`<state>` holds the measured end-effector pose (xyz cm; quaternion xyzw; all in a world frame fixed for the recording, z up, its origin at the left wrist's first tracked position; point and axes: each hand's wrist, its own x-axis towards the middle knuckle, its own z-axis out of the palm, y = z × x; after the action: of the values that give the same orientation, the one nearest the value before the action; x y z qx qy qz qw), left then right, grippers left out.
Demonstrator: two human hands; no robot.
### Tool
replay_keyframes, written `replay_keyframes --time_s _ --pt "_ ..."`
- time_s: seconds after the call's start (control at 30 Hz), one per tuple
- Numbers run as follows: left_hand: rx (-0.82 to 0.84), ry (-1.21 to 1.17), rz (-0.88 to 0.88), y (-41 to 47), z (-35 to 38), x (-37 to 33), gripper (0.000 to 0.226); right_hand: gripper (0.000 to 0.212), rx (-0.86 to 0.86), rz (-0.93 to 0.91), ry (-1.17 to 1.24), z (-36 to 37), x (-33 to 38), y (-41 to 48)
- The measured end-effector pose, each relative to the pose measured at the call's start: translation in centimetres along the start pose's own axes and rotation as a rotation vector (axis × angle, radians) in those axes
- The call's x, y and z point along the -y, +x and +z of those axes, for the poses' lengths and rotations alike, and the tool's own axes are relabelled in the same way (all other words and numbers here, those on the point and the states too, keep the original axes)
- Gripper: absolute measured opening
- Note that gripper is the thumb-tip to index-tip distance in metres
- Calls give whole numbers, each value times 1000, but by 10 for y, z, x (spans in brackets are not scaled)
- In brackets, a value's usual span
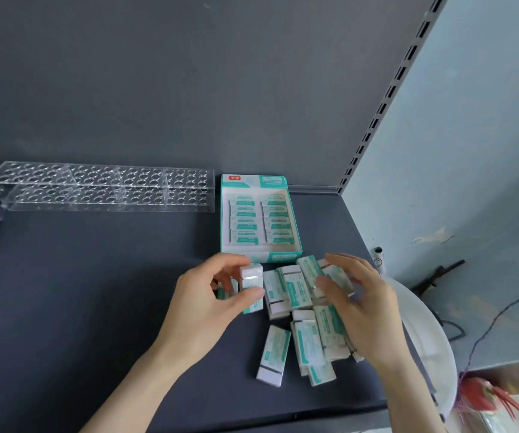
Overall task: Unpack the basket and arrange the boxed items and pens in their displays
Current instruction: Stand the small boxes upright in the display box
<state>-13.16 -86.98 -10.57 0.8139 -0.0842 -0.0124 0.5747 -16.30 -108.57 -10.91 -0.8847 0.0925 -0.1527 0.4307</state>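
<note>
A teal and white display box (295, 242) stands open on the dark shelf, with several small boxed items laid flat in two rows inside. In front of it several loose boxed items (275, 354) lie scattered. My left hand (211, 307) pinches one small white and teal box (252, 282) between thumb and fingers, just in front of the display box. My right hand (358, 304) grips another small box (334, 276) over the right part of the pile. No pens are in view.
A clear acrylic pen rack (102, 185) with several rows of round holes stands at the back left. A white basket rim (420, 332) sits at the shelf's right edge. Red-tipped items (486, 395) show at lower right. A slotted upright (386, 98) runs along the right wall.
</note>
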Motion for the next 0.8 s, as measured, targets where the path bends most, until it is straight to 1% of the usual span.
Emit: replay_keyframes --time_s 0.1,0.23,0.3,0.37,0.4,0.47,0.5,0.6,0.63,0.73,0.77,0.8 --pt "68 -116 -8 5 0 -6 26 28 -73 6 72 2 1 -3" --pt "103 -204 -20 9 5 -11 20 35 -154 -32 144 3 4 -6" --pt "126 -222 -5 9 7 -13 17 37 -184 -3 221 1 4 -5" --pt "144 -242 9 10 8 -15 12 36 -213 43 345 -3 8 -1" --pt "162 -281 2 10 8 -18 9 34 -214 36 398 -6 12 2" --pt "189 -384 -16 11 9 -21 20 28 -159 -24 443 -7 23 9" --pt "186 -411 -22 13 9 -22 21 24 -101 -46 463 -6 29 12" --pt "127 -503 -81 19 8 -26 7 16 113 -70 542 2 43 20" --pt "118 -532 -112 22 6 -26 9 15 167 -84 531 6 46 23" --pt "132 -507 -149 32 0 -23 40 19 266 -128 487 17 53 28" --pt "127 -474 -144 35 -2 -22 45 20 280 -154 472 20 55 30" --pt "121 -444 -138 38 -4 -20 44 21 286 -182 458 24 57 32"
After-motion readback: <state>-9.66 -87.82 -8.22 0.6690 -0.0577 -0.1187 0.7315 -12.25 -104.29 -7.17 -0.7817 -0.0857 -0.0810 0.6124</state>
